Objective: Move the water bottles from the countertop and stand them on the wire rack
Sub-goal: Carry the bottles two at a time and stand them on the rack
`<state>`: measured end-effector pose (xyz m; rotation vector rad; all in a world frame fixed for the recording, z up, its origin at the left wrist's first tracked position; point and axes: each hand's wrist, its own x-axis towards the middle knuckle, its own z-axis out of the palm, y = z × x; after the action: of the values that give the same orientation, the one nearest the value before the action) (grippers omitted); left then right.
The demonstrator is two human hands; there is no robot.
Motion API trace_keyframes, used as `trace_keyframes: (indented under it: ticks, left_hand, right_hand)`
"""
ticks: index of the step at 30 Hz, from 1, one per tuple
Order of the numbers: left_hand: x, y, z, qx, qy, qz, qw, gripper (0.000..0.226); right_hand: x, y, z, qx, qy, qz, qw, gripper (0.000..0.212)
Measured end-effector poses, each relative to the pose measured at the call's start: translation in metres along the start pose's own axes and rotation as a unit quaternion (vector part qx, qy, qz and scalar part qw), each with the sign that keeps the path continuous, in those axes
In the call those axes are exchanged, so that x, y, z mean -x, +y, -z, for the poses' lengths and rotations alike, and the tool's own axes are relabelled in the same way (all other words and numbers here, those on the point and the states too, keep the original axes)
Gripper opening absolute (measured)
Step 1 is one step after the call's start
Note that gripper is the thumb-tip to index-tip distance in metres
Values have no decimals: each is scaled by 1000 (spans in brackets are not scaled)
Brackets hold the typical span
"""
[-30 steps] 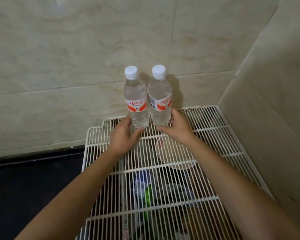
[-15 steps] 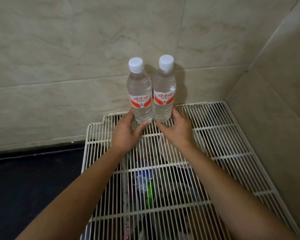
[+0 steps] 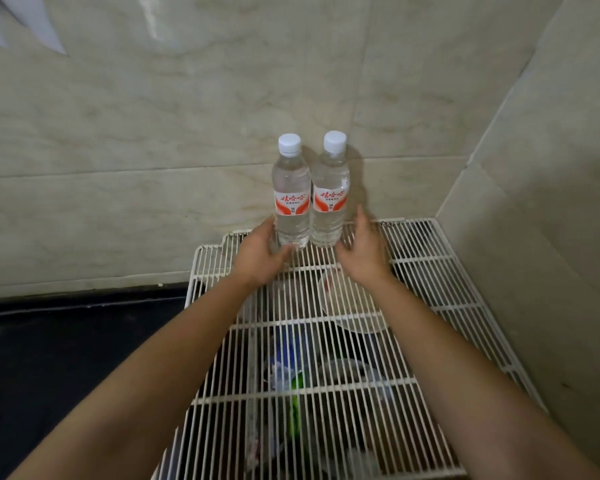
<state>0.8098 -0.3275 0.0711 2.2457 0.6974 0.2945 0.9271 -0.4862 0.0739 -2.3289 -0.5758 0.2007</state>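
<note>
Two clear water bottles with white caps and red-and-white labels stand upright side by side at the back of the white wire rack (image 3: 430, 261), close to the tiled wall. My left hand (image 3: 258, 256) still cups the base of the left water bottle (image 3: 290, 199), thumb in front and fingers on its left side. My right hand (image 3: 362, 252) is blurred, fingers spread, just to the right of the right water bottle (image 3: 329, 192), with a small gap between them.
The rack fills a corner, with tiled walls behind and to the right (image 3: 551, 202). A dark countertop (image 3: 66, 358) lies to its left. Below the wires sit a pale round dish (image 3: 354, 306) and several dim items.
Both hands set the bottles down farther back on the rack, against the wall. My right hand has let go of its bottle and moved slightly right. The camera has drawn back.
</note>
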Motion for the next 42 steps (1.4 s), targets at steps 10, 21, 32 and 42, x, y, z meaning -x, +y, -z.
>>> trace_keyframes:
  ticks: [10, 21, 32, 42]
  left_hand:
    - [132, -30, 96, -278, 319, -28, 905, 56]
    - [363, -96, 176, -450, 350, 174, 803, 60]
    - [547, -201, 275, -390, 405, 285, 776, 67]
    - [625, -325, 380, -334, 371, 308, 810, 70]
  right_hand:
    - [40, -49, -7, 46, 180, 348, 919, 68]
    - [198, -164, -143, 6, -109, 509, 854, 77]
    - [366, -289, -247, 16, -136, 597, 791, 79]
    - [466, -383, -366, 55, -193, 556, 806, 79]
